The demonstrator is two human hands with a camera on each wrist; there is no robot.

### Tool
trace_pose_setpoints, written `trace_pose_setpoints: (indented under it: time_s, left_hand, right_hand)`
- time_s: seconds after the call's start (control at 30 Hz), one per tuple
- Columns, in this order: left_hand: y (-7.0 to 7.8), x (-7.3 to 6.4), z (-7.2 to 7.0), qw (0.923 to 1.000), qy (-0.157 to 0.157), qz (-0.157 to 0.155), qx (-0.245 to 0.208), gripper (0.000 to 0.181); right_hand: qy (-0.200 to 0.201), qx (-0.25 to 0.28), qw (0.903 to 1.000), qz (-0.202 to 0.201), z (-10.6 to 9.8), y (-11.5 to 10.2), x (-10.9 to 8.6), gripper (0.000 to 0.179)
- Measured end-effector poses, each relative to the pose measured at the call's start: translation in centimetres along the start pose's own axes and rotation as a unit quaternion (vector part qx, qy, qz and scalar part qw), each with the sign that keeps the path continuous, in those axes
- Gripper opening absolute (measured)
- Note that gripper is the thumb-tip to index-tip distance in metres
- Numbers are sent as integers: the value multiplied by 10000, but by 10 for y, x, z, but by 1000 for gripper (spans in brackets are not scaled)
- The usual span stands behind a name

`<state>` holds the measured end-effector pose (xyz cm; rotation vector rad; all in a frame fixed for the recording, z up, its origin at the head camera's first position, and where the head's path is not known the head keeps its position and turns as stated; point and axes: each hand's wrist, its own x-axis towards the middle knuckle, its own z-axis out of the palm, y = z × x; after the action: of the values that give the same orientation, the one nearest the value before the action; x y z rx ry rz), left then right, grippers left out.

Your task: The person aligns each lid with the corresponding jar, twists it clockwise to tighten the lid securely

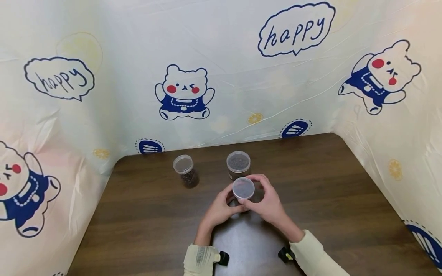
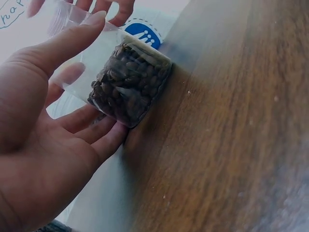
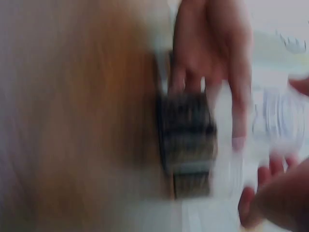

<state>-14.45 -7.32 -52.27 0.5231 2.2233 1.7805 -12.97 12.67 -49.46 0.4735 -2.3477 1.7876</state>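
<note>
A clear jar (image 2: 130, 79) of dark coffee beans, filled about halfway, stands upright on the table between both hands. My left hand (image 1: 220, 209) holds the jar's body, its thumb on one side and fingers around the other. At the top, my right hand (image 1: 268, 203) grips the translucent screw lid (image 1: 243, 188), thumb at the near edge and fingertips at the far edge. In the right wrist view, which is blurred, the right hand's fingers (image 3: 277, 166) curl about the lid, while the left hand (image 3: 212, 48) is against the jar lower down.
Just behind the held jar stands a second lidded jar (image 1: 238, 161) with dark contents. A third jar (image 1: 186, 172), partly filled with dark beans, is farther left. The brown wooden table (image 1: 148, 222) meets a printed cloth (image 1: 235, 96) at the back and sides.
</note>
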Motion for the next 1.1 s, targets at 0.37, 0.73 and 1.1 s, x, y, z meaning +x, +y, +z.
trace_pose_setpoints:
  time_s: [0.37, 0.73, 1.1]
  left_hand:
    - [-2, 1, 0, 9999, -57, 98, 66, 76]
    - [-1, -1, 1, 10000, -59, -35, -16, 78]
    - [-3, 1, 1, 9999, -2, 125, 33, 78]
  right_hand:
    - [301, -476, 9980, 280, 5, -13, -8, 83]
    - [-601, -486, 9967, -238, -14, -9, 5, 71]
    - [1034, -1184, 9875, -105, 17, -21, -11, 69]
